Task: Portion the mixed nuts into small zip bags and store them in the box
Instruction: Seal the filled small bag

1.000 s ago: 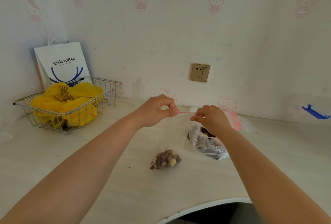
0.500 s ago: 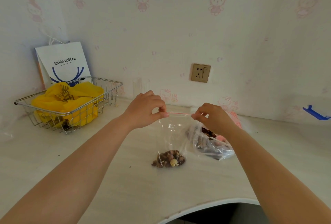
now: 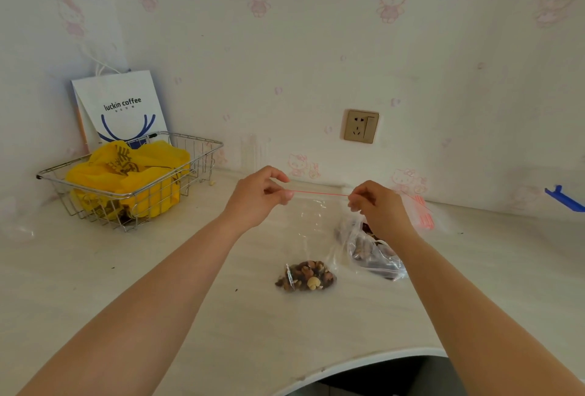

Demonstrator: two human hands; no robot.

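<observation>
You have two hands on one small clear zip bag with a red seal line (image 3: pixel 311 231): your left hand (image 3: pixel 258 197) pinches the left end of its top edge between thumb and fingertips, and your right hand (image 3: pixel 378 207) pinches the right end, so the red strip runs taut between them. The bag hangs down from that strip, and its one clump of mixed brown and pale nuts (image 3: pixel 305 277) sits at the bottom, resting on the pale wooden tabletop (image 3: pixel 221 316). Just to the right, partly behind your right forearm, lies one larger crumpled clear bag of nuts (image 3: pixel 368 251), and beyond your right hand one stack of empty red-striped zip bags (image 3: pixel 422 213). At the far left stands one wire metal basket (image 3: pixel 133 194) holding one yellow plastic bag (image 3: pixel 133 175), with one white paper coffee bag (image 3: pixel 122 107) propped behind it against the wall. Compared with half a second ago, your hands are further apart along the seal, the red line shows longer between them, and the small bag hangs flatter and fuller in width.
</observation>
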